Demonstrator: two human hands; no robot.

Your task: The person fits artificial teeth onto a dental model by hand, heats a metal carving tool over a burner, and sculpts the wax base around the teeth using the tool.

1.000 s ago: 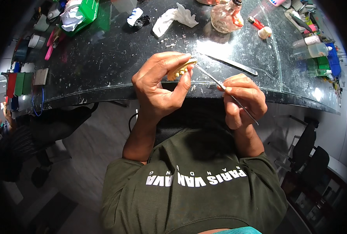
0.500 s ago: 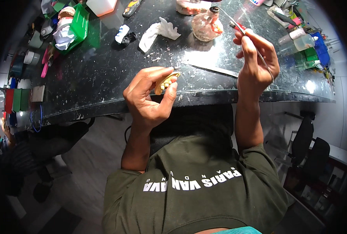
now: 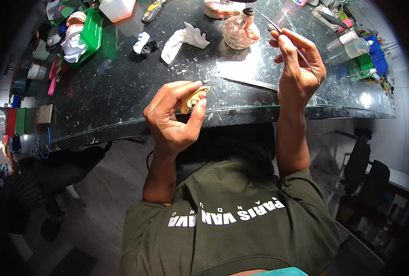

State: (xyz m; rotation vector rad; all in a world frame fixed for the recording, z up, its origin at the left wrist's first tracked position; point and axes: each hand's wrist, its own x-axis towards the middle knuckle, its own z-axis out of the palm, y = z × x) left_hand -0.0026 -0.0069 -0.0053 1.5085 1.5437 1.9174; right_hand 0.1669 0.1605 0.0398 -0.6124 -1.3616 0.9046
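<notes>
My left hand [image 3: 171, 117], raised over the table's front edge, pinches a yellow dental cast [image 3: 194, 99] between thumb and fingers. Its row of teeth faces toward my thumb. Over the table to the right, my right hand [image 3: 299, 64] is closed around a thin metal dental instrument [image 3: 311, 70]. The tool slants up and left, its tip close to the dark neck of a round glass spirit burner [image 3: 238, 33]. I cannot make out whether the tip touches the burner or carries anything. A flat metal strip [image 3: 250, 83] lies on the table between my hands.
Crumpled white tissue [image 3: 184, 40] and a small blue-and-white piece [image 3: 141, 42] lie on the speckled black table [image 3: 121, 96]. A green basket [image 3: 94, 33] holds a denture model at the far left. Bottles [image 3: 357, 48] crowd the right side. Another person [image 3: 9, 168] sits far left.
The whole view has shifted slightly left and up. My left hand still holds the cast, turned very slightly. My right hand keeps the instrument by the burner, fingers moved a little left.
</notes>
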